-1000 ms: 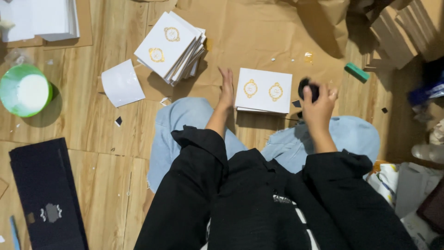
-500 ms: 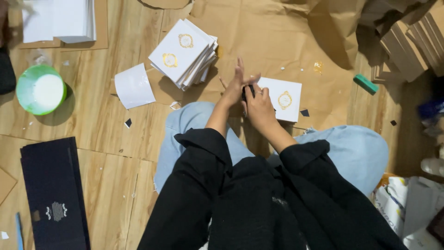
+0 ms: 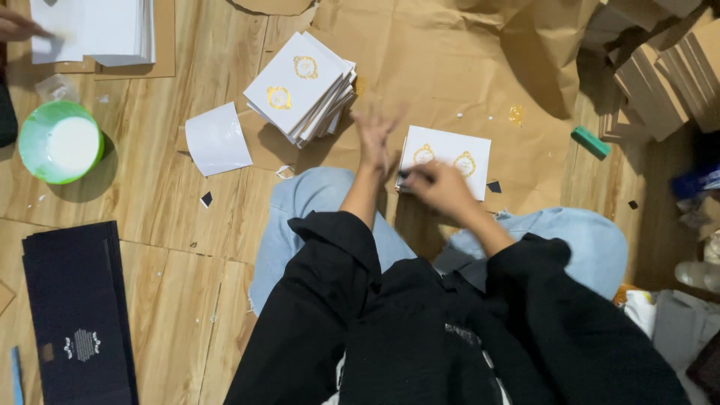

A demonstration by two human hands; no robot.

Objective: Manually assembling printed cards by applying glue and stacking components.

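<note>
A white card point(image 3: 450, 154) with two gold emblems lies on brown paper point(image 3: 450, 67) in front of my knees. My right hand point(image 3: 439, 187) rests on the card's left edge, its fingers closed around a small dark object point(image 3: 405, 174). Just left of the card is my left hand point(image 3: 373, 135), blurred, with its fingers spread and nothing in them. A fanned stack of similar white cards point(image 3: 304, 86) lies further left.
A loose white sheet point(image 3: 217, 139), a green bowl of white paste point(image 3: 60, 142) and a stack of dark blue boards point(image 3: 79, 307) lie on the left. Another person's hand point(image 3: 19, 26) touches white sheets point(image 3: 97, 30). Cardboard pieces point(image 3: 660, 75) and a green block point(image 3: 591, 142) are on the right.
My right hand came down from the right with the dark object, met my left hand over the card, and now sits at the card's left edge. My left hand has drawn away.
</note>
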